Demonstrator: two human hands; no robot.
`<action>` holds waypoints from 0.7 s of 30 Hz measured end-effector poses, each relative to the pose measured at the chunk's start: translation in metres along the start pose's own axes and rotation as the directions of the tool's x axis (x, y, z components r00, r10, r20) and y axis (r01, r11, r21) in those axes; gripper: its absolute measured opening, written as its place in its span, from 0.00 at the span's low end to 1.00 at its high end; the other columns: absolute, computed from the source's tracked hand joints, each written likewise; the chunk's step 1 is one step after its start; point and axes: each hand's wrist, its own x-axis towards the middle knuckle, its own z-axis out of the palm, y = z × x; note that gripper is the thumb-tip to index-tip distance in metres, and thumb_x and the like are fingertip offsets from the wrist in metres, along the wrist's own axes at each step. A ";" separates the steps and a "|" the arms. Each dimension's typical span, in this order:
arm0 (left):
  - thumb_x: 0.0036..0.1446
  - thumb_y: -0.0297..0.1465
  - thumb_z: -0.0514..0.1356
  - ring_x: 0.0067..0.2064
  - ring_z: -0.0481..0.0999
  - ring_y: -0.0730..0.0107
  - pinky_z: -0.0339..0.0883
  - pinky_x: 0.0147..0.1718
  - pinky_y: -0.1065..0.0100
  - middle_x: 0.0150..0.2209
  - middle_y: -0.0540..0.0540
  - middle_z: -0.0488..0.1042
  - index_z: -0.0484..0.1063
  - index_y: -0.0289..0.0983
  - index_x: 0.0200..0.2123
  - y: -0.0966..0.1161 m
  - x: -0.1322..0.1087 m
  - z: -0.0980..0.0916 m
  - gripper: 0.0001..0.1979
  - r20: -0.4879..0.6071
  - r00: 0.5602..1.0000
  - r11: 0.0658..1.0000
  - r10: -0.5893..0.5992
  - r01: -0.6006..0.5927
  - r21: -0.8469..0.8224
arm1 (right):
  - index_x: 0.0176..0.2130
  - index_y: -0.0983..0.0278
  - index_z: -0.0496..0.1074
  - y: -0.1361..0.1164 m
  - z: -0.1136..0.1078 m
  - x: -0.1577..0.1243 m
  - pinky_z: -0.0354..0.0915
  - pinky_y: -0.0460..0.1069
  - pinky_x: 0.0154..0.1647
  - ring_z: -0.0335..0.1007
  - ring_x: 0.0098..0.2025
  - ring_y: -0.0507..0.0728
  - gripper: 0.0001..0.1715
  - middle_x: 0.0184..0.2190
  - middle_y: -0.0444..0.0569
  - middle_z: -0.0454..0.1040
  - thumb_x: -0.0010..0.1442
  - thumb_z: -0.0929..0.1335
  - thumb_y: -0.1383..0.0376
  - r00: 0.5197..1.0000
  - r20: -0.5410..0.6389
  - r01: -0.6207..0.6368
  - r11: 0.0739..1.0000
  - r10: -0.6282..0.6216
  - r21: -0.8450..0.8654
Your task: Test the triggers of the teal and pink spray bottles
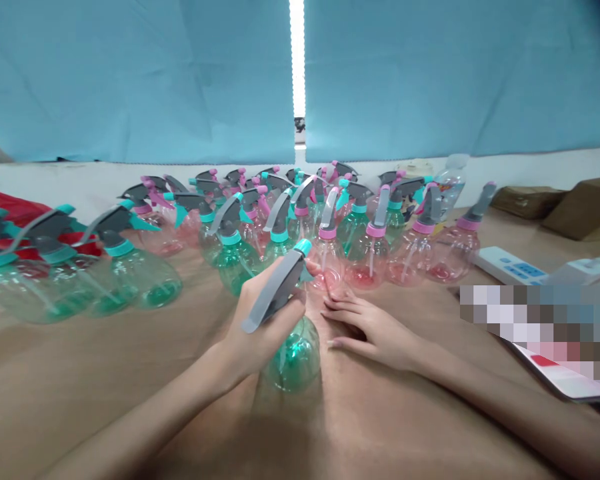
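Note:
My left hand [260, 320] is wrapped round the neck of a green spray bottle [295, 360], under its grey trigger head with a turquoise nozzle. The bottle stands a little tilted near the middle of the table, and my fingers hide its collar. Just to its right, my right hand [375, 327] lies low over the table, fingers stretched towards the bottle and apart from it, holding nothing. Behind my hands stand more spray bottles, among them a pink one [367, 263] and a green one [235, 260].
Several green spray bottles [145, 277] line the left side, with red plastic [10, 213] behind them. At the right lie a white power strip [510, 265] with a plugged-in charger [580, 272], a partly blurred phone [570, 373] and a cardboard box [585, 207]. A blue curtain [130, 80] hangs behind.

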 end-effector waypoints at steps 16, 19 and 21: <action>0.54 0.29 0.54 0.26 0.61 0.73 0.55 0.26 0.67 0.27 0.53 0.60 0.61 0.39 0.32 -0.002 -0.001 0.002 0.02 -0.020 1.000 0.999 -0.020 0.021 0.049 | 0.62 0.64 0.66 0.002 0.003 -0.003 0.54 0.65 0.67 0.58 0.66 0.65 0.32 0.62 0.56 0.66 0.67 0.63 0.49 1.000 0.012 0.006 1.000 -0.006 -0.016; 0.54 0.30 0.54 0.26 0.62 0.72 0.55 0.26 0.67 0.27 0.53 0.59 0.62 0.39 0.33 -0.001 0.000 0.002 0.02 -0.022 0.999 0.998 -0.027 0.028 0.057 | 0.62 0.61 0.66 0.003 0.004 -0.003 0.54 0.66 0.66 0.58 0.66 0.66 0.30 0.63 0.55 0.66 0.66 0.64 0.49 1.000 -0.007 0.014 1.000 -0.014 0.006; 0.54 0.30 0.54 0.27 0.62 0.72 0.55 0.27 0.67 0.26 0.53 0.58 0.63 0.39 0.33 -0.001 0.000 0.002 0.02 -0.026 0.999 0.998 -0.024 0.025 0.064 | 0.62 0.60 0.66 0.003 0.004 -0.004 0.54 0.67 0.66 0.58 0.65 0.66 0.30 0.62 0.55 0.66 0.66 0.65 0.50 1.000 -0.016 0.016 1.000 -0.016 0.018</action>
